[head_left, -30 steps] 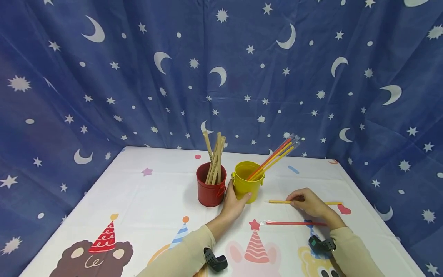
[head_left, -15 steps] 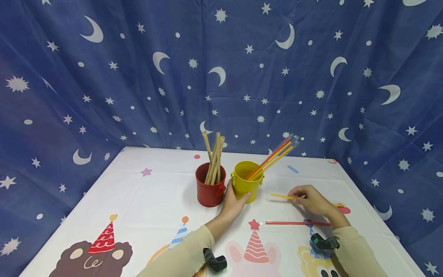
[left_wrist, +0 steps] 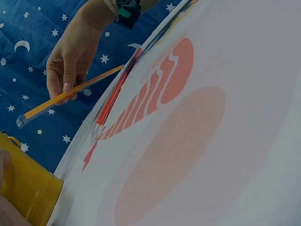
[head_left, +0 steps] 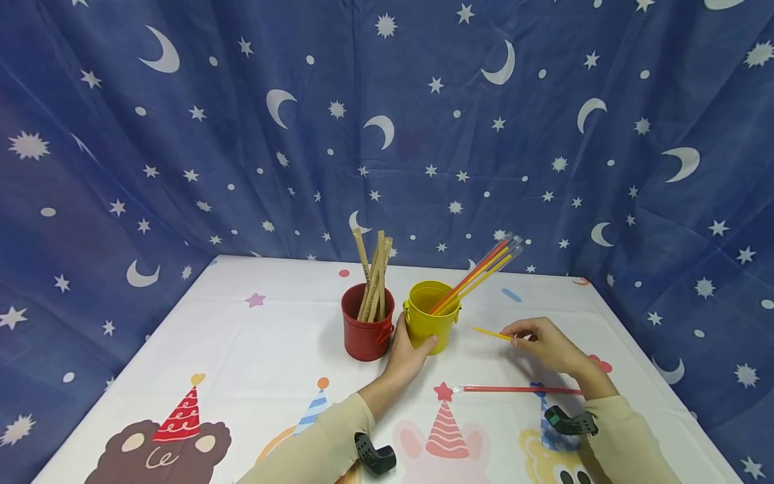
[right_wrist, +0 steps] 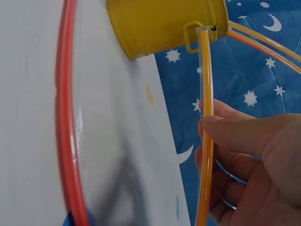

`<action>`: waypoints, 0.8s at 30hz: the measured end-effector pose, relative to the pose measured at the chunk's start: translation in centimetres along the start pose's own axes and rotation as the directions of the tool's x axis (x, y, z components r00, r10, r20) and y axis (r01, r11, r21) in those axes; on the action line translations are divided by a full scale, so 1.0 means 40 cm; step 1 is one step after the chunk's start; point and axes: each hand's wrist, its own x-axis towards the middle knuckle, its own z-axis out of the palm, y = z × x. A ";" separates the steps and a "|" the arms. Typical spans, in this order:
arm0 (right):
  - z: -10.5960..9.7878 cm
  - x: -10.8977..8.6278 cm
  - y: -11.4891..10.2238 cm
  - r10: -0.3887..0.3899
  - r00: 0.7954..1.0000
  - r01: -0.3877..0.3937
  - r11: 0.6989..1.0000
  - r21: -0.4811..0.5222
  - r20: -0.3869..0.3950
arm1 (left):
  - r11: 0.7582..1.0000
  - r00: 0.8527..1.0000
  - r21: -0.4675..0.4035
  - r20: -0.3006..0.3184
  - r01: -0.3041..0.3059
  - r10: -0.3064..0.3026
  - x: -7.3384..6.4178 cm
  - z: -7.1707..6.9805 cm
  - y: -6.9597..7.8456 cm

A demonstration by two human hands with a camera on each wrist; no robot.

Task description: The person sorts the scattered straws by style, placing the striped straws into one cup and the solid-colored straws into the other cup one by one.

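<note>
My left hand (head_left: 404, 356) grips the side of a small yellow bucket (head_left: 431, 331), thumb across its front. Several red and yellow straws (head_left: 478, 277) in clear wrappers lean out of the bucket to the right. To the right of it, my right hand (head_left: 544, 344) pinches a yellow-orange straw (right_wrist: 206, 141) in a clear wrapper between thumb and fingers. In the left wrist view this straw is raised above the table, its wrapped end towards the bucket. A wrapped red straw (head_left: 514, 390) lies on the table nearer to me, below the right hand.
Left of the yellow bucket, close to my left fingers, stands a red bucket (head_left: 365, 341) with several paper-wrapped sticks (head_left: 376, 282) upright in it. A white cloth with party animals covers the table (head_left: 272, 336). A blue curtain (head_left: 302, 134) with moons and stars hangs behind.
My right hand has lifted the yellow straw from the table and shifted slightly up, tilting the straw. The left hand and both buckets have stayed in place.
</note>
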 end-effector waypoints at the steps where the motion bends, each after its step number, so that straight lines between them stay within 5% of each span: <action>1: -0.001 -0.001 -0.001 0.001 1.000 -0.001 1.000 0.011 -0.004 | 1.000 1.000 0.001 0.000 0.001 -0.001 0.000 0.000 0.001; 10: -0.027 -0.023 -0.024 -0.054 0.997 0.060 0.993 0.098 -0.060 | 1.000 1.000 0.009 0.005 0.004 -0.004 0.000 0.002 0.007; 18: -0.059 -0.038 -0.054 -0.026 0.994 0.043 0.985 0.167 -0.107 | 1.000 1.000 0.007 0.001 -0.014 0.014 0.004 0.003 0.012; 24: -0.074 -0.042 -0.090 -0.102 0.972 0.151 0.962 0.230 -0.212 | 1.000 1.000 -0.023 -0.002 -0.011 0.011 0.000 0.004 0.005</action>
